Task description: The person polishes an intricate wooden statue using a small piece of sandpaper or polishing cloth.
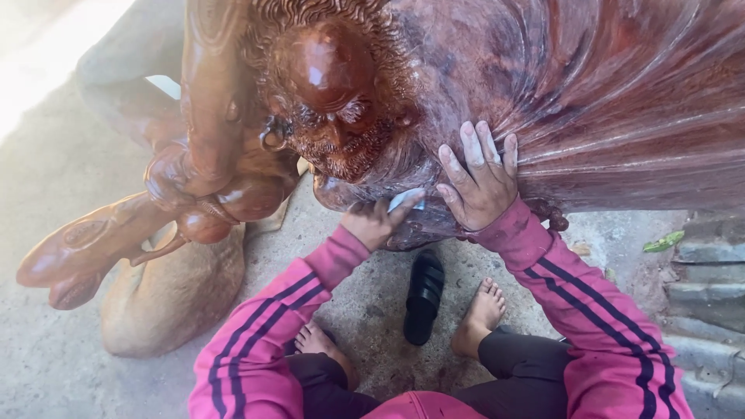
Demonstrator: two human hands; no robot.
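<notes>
**Both hands on the carved wooden statue**

Left hand [375,223] is curled tight around a small pale pad [407,200], which looks like a scrap of sandpaper, though I cannot tell for sure. It presses the pad against the underside of the reddish-brown wooden statue [605,101], just below the carved bearded head [330,101]. My right hand [479,180] lies flat and spread wide on the statue, fingers dusty and fanned over the ridged folds beside the head, holding nothing.

From the head camera, the statue fills the top of the view, lying tilted across it. Its glossy carved arm and a gourd-like shape [93,248] reach down to the left, over a paler unfinished wooden piece [174,299] that sits on the concrete floor [46,365].

Below the hands I see both pink sleeves with dark stripes [590,310], dark trousers, and two bare feet. A black sandal [424,296] lies on the floor between the feet, just beside the right foot [481,314]. A green leaf [662,242] rests near stone steps [710,295] at the right edge.
</notes>
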